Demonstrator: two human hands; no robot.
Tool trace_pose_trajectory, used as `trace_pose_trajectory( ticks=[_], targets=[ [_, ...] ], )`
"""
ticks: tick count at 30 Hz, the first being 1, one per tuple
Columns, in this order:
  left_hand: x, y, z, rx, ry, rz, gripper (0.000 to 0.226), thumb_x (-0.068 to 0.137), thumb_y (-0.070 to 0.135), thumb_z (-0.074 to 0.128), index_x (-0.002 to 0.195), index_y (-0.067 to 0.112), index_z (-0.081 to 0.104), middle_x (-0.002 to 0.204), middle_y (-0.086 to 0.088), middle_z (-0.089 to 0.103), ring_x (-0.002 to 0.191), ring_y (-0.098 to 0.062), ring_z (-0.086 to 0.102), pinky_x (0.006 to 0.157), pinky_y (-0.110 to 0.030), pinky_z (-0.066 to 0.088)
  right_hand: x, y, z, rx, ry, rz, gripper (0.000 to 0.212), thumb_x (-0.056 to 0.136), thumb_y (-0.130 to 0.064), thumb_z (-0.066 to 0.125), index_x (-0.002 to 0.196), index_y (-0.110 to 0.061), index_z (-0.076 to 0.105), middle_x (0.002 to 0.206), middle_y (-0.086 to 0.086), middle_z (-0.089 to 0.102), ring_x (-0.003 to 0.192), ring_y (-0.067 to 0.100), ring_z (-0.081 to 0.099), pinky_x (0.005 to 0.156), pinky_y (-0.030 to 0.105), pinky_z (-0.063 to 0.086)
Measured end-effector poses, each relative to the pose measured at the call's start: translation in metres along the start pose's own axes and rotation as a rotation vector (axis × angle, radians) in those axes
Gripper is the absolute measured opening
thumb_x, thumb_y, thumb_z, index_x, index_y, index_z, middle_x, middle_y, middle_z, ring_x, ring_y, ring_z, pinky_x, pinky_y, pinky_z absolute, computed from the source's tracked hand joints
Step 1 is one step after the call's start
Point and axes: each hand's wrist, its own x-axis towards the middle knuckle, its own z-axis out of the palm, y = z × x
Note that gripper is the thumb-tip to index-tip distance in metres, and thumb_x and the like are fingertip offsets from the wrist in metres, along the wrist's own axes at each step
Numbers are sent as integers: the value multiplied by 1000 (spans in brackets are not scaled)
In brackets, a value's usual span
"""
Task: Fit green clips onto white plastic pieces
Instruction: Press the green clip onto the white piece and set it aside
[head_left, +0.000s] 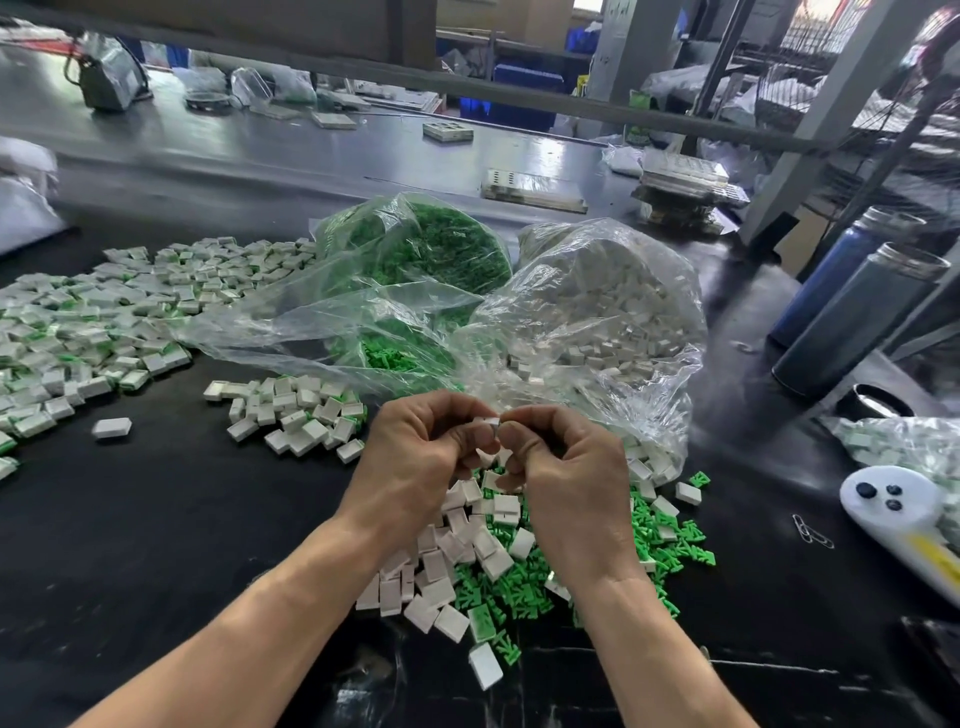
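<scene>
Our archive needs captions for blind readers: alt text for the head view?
Two hands, left hand and right hand, pinch a white piece together above a mixed pile of white pieces and green clips on a black table.

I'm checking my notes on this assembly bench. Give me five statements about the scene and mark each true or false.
1. Both hands, left hand and right hand, pinch one white plastic piece between them. True.
2. The bag of green clips is tied closed. False: it lies open toward the person.
3. Loose green clips lie on the table under the hands. True.
4. The pile of assembled pieces sits at the right. False: it is at the left.
5. Two dark flasks stand at the right. True.
</scene>
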Motion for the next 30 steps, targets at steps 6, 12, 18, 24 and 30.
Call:
trace_pose_trajectory(
  ticks=[6,12,18,24,30],
  targets=[
    [1,-1,-2,50,18,21,22,93,6,72,87,26,77,68,5,71,56,-8,56,51,-21,47,0,0,-5,-56,-20,-38,11,93,-15,77,95,-26,76,83,-5,77,68,14,71,63,32,63],
    [2,1,-1,54,28,12,21,92,7,74,86,26,80,67,4,70,57,-10,60,53,-19,49,0,5,-3,-153,2,-66,12,96,-15,73,93,-26,74,81,-9,75,65,13,70,60,31,61],
    [0,3,10,-120,112,-32,20,91,4,74,81,19,82,75,-6,77,60,-15,70,51,-16,50,-3,4,9,-48,102,-78,16,97,-10,70,88,-23,75,80,-5,75,73,18,72,67,40,63],
    [-3,6,12,-184,92,-58,25,90,-2,72,77,17,82,71,-6,75,59,-13,66,52,-18,52,-4,1,6,-31,101,-83,18,95,-8,73,85,-23,76,80,-6,76,71,13,73,60,30,61],
    [-3,6,9,-148,80,-26,25,90,-2,72,78,17,82,67,-4,74,58,-13,66,50,-15,49,-5,0,4,-94,104,-98,16,94,-12,75,85,-25,76,79,-9,76,73,15,73,65,45,64]
  ],
)
